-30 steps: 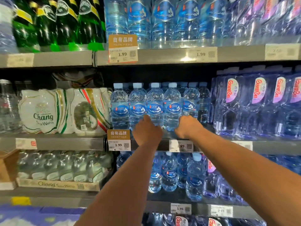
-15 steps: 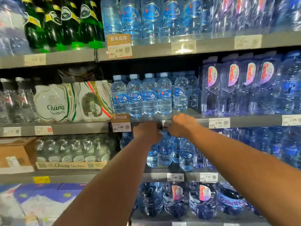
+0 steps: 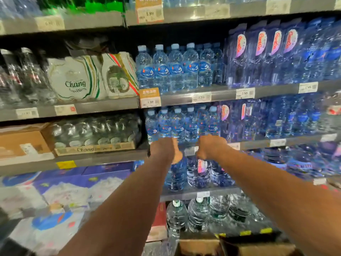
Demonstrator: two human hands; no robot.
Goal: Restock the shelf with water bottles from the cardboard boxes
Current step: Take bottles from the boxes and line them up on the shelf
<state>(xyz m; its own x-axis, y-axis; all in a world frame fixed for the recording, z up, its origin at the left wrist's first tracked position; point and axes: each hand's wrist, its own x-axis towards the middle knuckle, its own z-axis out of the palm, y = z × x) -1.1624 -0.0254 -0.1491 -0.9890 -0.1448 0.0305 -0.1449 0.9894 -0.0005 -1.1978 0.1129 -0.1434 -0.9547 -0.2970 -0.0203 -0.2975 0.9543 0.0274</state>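
Down at our feet, the boxes (image 3: pixel 201 246), contents out of view, so we can't say how many are left. Up front, left hand (image 3: pixel 166 148) and right hand (image 3: pixel 210 146) meet at the shelf (image 3: pixel 258 145) edge, fingers hidden, grip unclear. Beyond, bottles (image 3: pixel 177 124) fill the front row: this tier looks nearly done.

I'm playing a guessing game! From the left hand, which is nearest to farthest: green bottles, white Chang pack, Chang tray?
1. Chang tray: just left of the left hand.
2. White Chang pack: one shelf up, left.
3. Green bottles: top shelf, far up.
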